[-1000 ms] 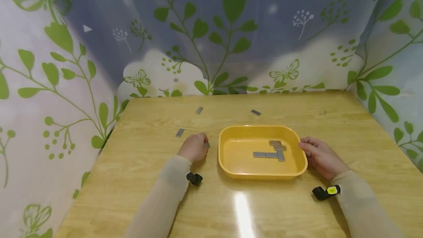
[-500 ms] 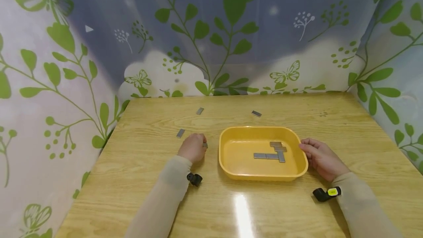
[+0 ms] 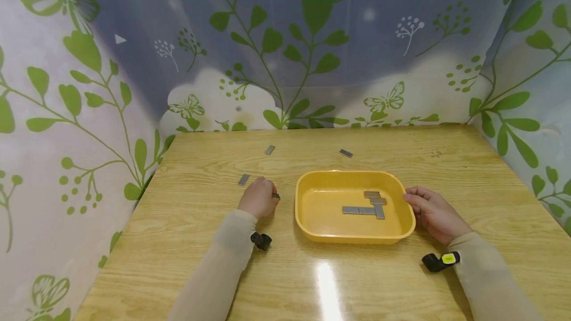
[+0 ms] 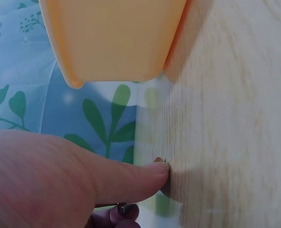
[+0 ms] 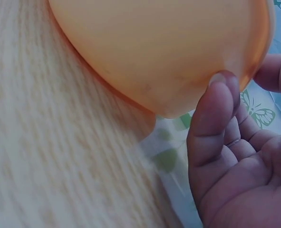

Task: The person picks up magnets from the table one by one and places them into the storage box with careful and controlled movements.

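My left hand (image 3: 257, 198) pinches a small flat grey rectangular block (image 3: 276, 196) close over the table, left of the yellow plastic tray (image 3: 327, 238). In the left wrist view, the thumb (image 4: 130, 180) lies near the wood, and the block is mostly hidden by it. My right hand (image 3: 437, 214) holds the tray's right end. Seen from the right wrist, one fingertip (image 5: 218, 90) presses the outer wall while another digit reaches the rim. Several similar grey blocks (image 3: 350, 210) lie flat inside the tray, towards its right side, edges close together.
Loose grey blocks lie on the wooden table (image 3: 285, 281): one beyond the left hand (image 3: 243, 180), one farther back (image 3: 269, 149), and a darker one (image 3: 345, 153) behind the tray. Leaf-patterned cloth (image 3: 285, 53) hangs along the back and sides.
My left hand has shifted slightly left, and the block in its fingers has turned, now showing a darker side. The right hand and tray stay in place.
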A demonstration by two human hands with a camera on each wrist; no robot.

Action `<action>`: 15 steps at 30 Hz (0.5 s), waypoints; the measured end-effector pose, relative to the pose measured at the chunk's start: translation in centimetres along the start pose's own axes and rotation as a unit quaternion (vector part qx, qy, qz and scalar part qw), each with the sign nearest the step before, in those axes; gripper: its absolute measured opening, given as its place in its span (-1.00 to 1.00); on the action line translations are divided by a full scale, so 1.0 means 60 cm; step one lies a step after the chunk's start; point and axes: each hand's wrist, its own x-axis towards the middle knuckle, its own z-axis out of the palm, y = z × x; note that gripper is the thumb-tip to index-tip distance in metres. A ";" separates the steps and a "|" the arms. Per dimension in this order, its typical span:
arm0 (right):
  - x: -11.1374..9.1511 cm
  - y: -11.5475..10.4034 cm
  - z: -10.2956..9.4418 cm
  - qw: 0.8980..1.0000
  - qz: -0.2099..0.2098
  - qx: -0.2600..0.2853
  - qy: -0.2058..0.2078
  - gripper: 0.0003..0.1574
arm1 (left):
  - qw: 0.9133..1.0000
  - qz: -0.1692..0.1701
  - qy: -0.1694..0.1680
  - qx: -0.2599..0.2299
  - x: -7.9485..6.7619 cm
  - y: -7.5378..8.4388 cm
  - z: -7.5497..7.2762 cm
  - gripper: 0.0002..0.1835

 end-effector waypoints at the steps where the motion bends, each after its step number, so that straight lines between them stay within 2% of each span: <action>1: 0.000 0.000 0.000 1.000 0.001 -0.001 0.001 -0.64 | 1.000 0.000 0.000 0.000 0.000 -0.001 0.000 -0.89; 9: 0.001 0.002 0.001 1.000 0.004 -0.012 0.003 -0.57 | 1.000 0.001 0.009 -0.014 -0.002 0.000 -0.003 -0.86; 15: 0.002 0.001 0.000 1.000 0.004 -0.013 0.000 -0.54 | 0.999 0.004 0.028 -0.035 -0.002 0.004 -0.014 -0.82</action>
